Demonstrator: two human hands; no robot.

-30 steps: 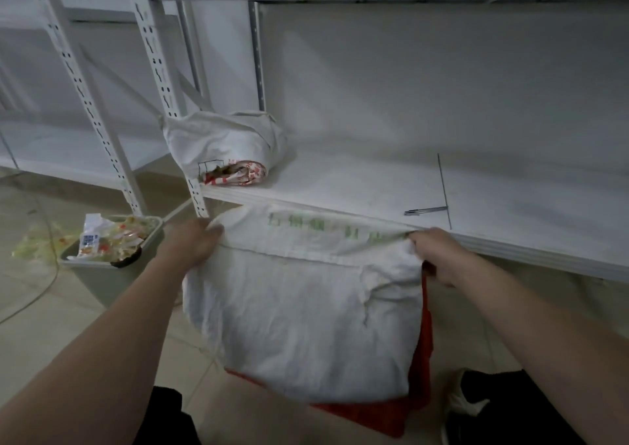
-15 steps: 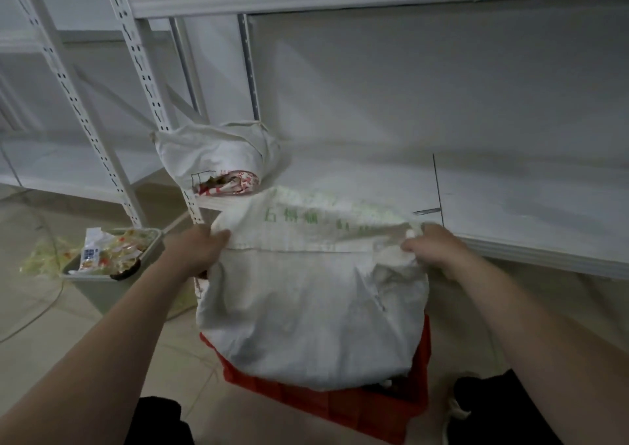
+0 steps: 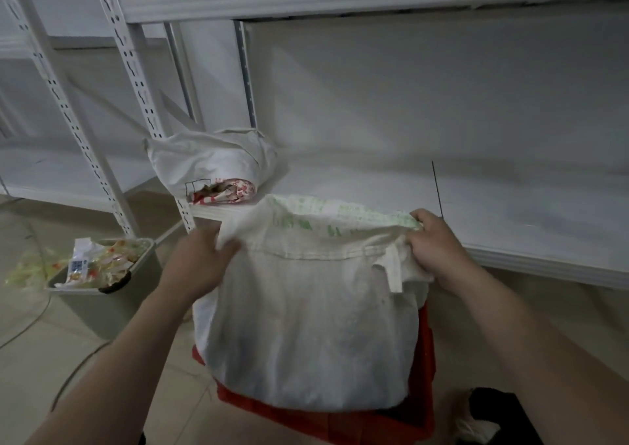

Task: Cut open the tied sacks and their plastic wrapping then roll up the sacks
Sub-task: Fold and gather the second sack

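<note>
Two clenched grips, left hand and right hand, on the sack; we are aiming for a taut edge.

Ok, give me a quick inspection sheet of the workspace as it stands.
Surface: white shelf board; pale tiled floor below.
Job's things: held sack hangs over a red crate; rolled sack lies on the shelf board.
Clutter: bin full of wrappers; more lie beside it on the floor.
Grippers: left hand and right hand each grip the held sack's top edge.
Cables: one cable on the floor.
Surroundings: white metal racking.
</note>
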